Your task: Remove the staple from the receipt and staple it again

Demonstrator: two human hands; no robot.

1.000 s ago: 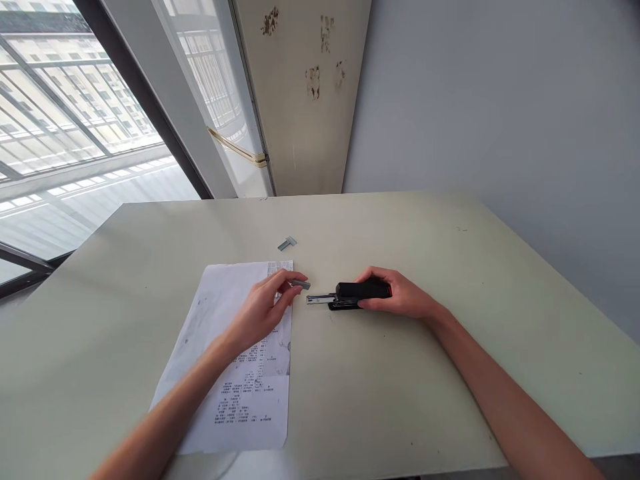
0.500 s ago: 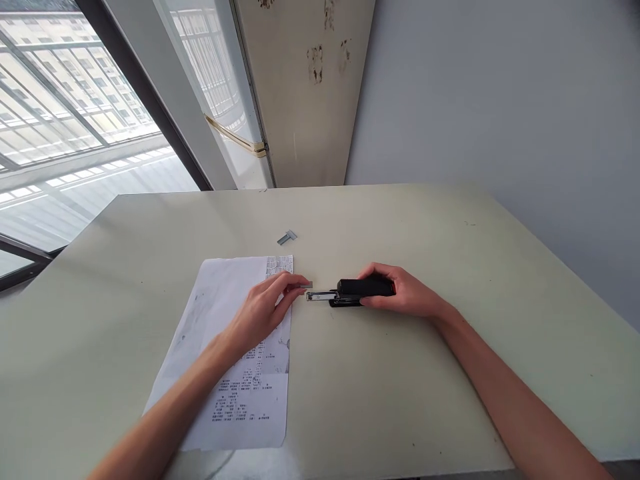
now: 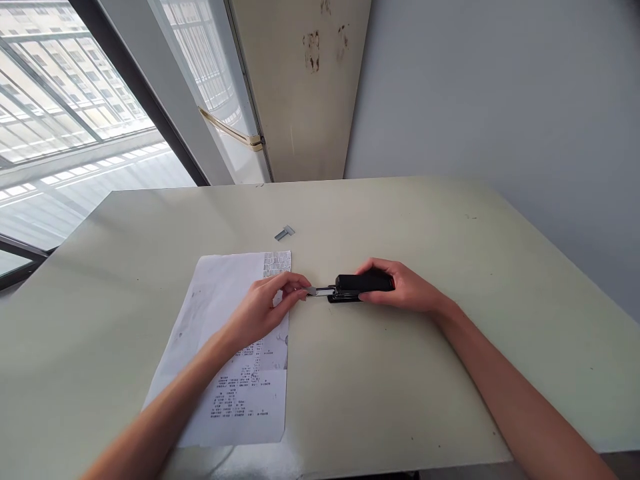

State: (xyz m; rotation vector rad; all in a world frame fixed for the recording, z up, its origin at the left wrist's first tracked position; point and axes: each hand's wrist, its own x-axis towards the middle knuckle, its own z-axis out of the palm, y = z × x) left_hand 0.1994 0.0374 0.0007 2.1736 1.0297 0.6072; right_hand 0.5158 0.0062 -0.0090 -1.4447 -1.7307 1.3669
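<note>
Black stapler (image 3: 356,283) clasped in right hand (image 3: 409,288), grey staple strip (image 3: 311,291) pinched in left hand (image 3: 263,307)

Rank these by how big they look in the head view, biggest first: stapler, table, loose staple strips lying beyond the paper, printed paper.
1. Table
2. Printed paper, partly covered by an arm
3. Stapler, partly covered by fingers
4. Loose staple strips, taken together

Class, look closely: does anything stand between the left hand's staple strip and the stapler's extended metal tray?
Nothing visible does: the staple strip, pinched in the left hand, appears at the outer end of the metal tray.
</note>
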